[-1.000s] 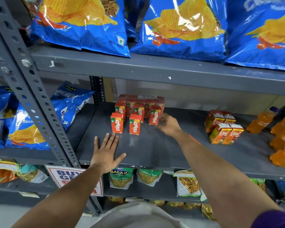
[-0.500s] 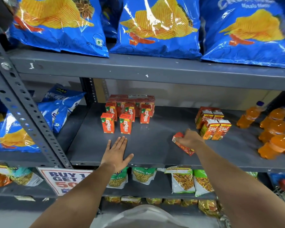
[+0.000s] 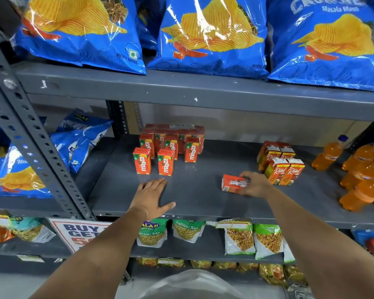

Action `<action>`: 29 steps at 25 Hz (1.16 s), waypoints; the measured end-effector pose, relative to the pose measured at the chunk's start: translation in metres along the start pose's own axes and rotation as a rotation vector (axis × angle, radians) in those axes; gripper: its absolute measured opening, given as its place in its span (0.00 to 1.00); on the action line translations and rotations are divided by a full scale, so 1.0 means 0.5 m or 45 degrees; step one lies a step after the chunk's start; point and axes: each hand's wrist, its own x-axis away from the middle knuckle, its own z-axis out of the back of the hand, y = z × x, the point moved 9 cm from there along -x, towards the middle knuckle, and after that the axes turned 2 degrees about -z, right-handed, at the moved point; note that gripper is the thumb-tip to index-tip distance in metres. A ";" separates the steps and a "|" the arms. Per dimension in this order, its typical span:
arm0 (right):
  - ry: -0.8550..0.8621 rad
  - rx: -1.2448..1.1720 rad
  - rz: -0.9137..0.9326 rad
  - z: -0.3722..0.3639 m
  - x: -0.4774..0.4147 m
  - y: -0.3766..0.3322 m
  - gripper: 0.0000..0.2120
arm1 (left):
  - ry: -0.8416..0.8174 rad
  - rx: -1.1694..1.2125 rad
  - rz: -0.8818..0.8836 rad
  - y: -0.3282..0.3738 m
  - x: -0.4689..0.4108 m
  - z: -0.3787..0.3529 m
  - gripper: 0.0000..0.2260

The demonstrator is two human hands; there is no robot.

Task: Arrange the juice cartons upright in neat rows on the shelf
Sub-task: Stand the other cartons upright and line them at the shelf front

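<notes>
From the head camera, the view looks down onto a grey metal shelf [image 3: 203, 195] with chip bags [image 3: 205, 37] on the level above and snack packets [image 3: 240, 238] on the level below. The right hand [image 3: 254, 184] is curled over a small red juice carton [image 3: 232, 183], which lies on its side on the shelf, well to the right of the standing group. Its fingers [image 3: 245, 175] wrap across the top and far face of the carton, closed on it; whether the carton is lifted clear of the shelf or just resting there cannot be told. The left hand [image 3: 152, 196] lies flat on the shelf, palm down and fingers spread, holding nothing, just in front of the upright cartons [image 3: 165, 152]. Those stand in short rows, two at the front, more behind, with a wrapped pack [image 3: 175, 128] at the back. A second group of differently branded cartons [image 3: 284, 169] stands just right of the right hand, and orange drink bottles [image 3: 363, 169] sit further right.

The carton looks light and fairly stiff, though its thin card walls would likely dent under a hard squeeze, and the glossy coating could be a little slippery. Gripping the two broad faces near the middle seems the best hold for tipping it upright; its narrow base means it may topple if nudged against its neighbours.
</notes>
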 end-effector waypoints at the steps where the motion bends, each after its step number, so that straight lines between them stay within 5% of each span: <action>1: -0.005 0.006 0.064 -0.001 -0.002 -0.020 0.30 | 0.003 0.000 -0.004 -0.001 0.000 -0.001 0.42; 9: 0.262 0.301 0.509 0.028 -0.012 -0.275 0.20 | 0.084 0.017 0.005 -0.008 -0.009 0.006 0.40; 15: 0.256 0.715 0.640 0.014 -0.025 -0.400 0.26 | 0.119 0.004 0.000 -0.008 -0.016 0.009 0.39; 23: 0.106 0.419 0.717 -0.005 -0.040 -0.432 0.37 | 0.138 0.030 -0.002 -0.013 -0.017 0.006 0.38; 29: -0.044 0.230 0.688 0.008 -0.067 -0.437 0.20 | 0.150 0.036 0.001 -0.013 -0.015 0.009 0.38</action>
